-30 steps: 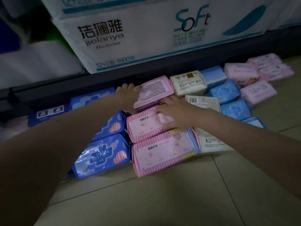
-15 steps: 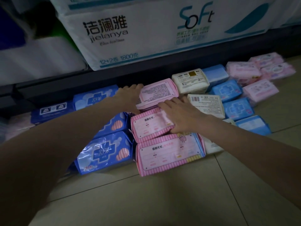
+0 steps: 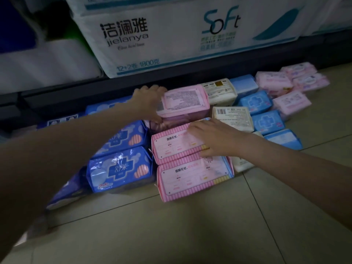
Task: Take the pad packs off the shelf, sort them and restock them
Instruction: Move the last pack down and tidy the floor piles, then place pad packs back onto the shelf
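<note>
The left hand (image 3: 150, 103) grips the end of a pink pad pack (image 3: 183, 101) on the floor pile — likely squaring it with its colour group — while the right hand (image 3: 213, 138), fingers flat, steadies the striped pink pack (image 3: 177, 143) below.

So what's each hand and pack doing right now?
left hand: grips the top pink pack's left end
top pink pack: tilted, lying on other packs
right hand: fingers flat on the striped pink pack
striped pink pack: lying flat, face up

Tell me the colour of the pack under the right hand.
Pink pad pack with striped edges, seen in the head view.
</note>
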Demonstrator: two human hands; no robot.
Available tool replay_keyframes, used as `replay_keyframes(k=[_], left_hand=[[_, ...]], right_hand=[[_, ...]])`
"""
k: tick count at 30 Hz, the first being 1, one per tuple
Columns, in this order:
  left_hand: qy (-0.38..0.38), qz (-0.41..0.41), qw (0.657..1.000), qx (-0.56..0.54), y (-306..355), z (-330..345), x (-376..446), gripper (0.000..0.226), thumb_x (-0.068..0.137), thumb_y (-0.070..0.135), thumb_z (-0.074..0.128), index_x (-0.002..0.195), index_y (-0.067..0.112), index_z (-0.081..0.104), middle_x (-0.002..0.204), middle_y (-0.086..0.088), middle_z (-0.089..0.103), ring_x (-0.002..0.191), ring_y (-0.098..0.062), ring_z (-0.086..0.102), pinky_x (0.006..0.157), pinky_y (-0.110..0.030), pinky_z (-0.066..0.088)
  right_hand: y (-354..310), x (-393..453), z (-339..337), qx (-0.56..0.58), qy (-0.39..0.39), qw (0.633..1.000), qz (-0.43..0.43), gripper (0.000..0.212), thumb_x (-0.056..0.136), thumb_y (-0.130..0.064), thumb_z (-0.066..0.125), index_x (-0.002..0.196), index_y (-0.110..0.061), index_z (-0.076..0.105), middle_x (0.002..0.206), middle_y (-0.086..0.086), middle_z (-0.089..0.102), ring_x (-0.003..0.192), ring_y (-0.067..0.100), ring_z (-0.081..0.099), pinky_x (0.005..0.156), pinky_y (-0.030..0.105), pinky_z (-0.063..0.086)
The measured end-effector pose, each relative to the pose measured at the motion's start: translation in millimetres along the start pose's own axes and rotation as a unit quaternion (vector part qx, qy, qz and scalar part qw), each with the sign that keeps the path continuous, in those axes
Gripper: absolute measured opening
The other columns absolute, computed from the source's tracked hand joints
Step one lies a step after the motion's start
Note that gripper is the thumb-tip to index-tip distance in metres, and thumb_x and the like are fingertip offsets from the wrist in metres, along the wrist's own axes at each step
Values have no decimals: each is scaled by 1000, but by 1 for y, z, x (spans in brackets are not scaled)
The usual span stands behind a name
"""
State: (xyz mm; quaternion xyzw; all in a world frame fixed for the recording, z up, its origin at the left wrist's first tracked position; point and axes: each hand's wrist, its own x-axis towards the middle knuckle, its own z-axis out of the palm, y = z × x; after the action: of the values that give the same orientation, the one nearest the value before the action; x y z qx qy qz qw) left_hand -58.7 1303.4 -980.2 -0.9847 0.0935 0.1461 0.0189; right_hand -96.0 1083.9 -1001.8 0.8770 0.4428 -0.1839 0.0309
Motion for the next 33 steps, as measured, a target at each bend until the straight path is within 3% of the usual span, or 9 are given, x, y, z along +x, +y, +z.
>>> replay_keyframes(k=[4, 8, 12, 15, 19, 22, 25, 30, 33], left_hand=[[37, -5, 994, -100, -27, -46, -12, 101, 61, 33, 86, 142, 9, 30, 141, -14, 40, 126, -31, 41, 105, -37, 34], [40, -4, 995, -90, -44, -84, -35, 97, 60, 28, 87, 139, 8, 35, 140, -12, 41, 127, -27, 40, 107, -34, 33], [22, -24, 995, -93, -67, -121, -61, 94, 61, 25, 86, 140, 10, 36, 141, -9, 44, 127, -25, 43, 104, -25, 30], [-25, -56, 996, -69, -82, -154, -88, 92, 63, 30, 85, 139, 11, 37, 138, -8, 47, 120, -25, 47, 98, -25, 35], [-5, -57, 992, -110, -101, -226, -136, 84, 62, 27, 85, 133, 16, 41, 121, 1, 53, 101, -19, 51, 87, -25, 38], [63, -46, 989, -128, -109, -297, -179, 86, 60, 23, 86, 134, 22, 41, 106, 13, 49, 93, -10, 50, 79, -18, 38], [160, -21, 979, -124, -118, -377, -217, 87, 60, 20, 86, 134, 25, 40, 103, 17, 50, 90, -5, 51, 73, -15, 39], [364, 32, 921, -134, -152, -493, -270, 73, 63, 15, 84, 121, 35, 44, 98, 24, 52, 81, 5, 53, 65, -10, 39], [463, 26, 880, -102, -168, -522, -260, 78, 66, 23, 82, 133, 22, 43, 114, 9, 54, 94, -7, 52, 84, -20, 42]], right_hand=[[0, 18, 1, -7, -10, 1000, 16, 80, 79, -46, 67, 142, -19, 25, 144, 4, 32, 131, 21, 33, 110, 38, 26], [-12, 38, 2, -18, -6, 999, 46, 83, 71, -44, 74, 136, -19, 28, 134, 4, 44, 121, 22, 43, 103, 42, 32], [-15, 21, -46, -16, 98, 995, 22, 73, 75, -55, 64, 131, -18, 36, 126, 2, 46, 116, 22, 45, 101, 37, 26], [-27, -1, -109, -62, 220, 972, -59, 63, 68, -46, 62, 121, -13, 49, 117, 7, 56, 106, 25, 53, 93, 36, 30], [-57, -18, -194, -126, 291, 942, -112, 70, 59, -56, 61, 116, -23, 38, 110, 1, 57, 99, 14, 45, 87, 34, 28], [-81, -37, -267, -121, 352, 921, -114, 65, 59, -58, 57, 112, -27, 36, 103, 0, 60, 95, 13, 47, 84, 30, 28], [-100, -62, -352, -140, 404, 896, -119, 58, 58, -56, 52, 106, -27, 38, 97, -2, 60, 89, 20, 56, 80, 31, 32], [-124, -92, -485, -169, 512, 835, -105, 57, 60, -48, 74, 102, -18, 51, 92, -9, 51, 79, 14, 47, 76, 27, 31], [-131, -96, -531, -177, 556, 806, -96, 58, 59, -47, 77, 101, -16, 52, 95, -7, 49, 81, 12, 42, 76, 27, 26]])
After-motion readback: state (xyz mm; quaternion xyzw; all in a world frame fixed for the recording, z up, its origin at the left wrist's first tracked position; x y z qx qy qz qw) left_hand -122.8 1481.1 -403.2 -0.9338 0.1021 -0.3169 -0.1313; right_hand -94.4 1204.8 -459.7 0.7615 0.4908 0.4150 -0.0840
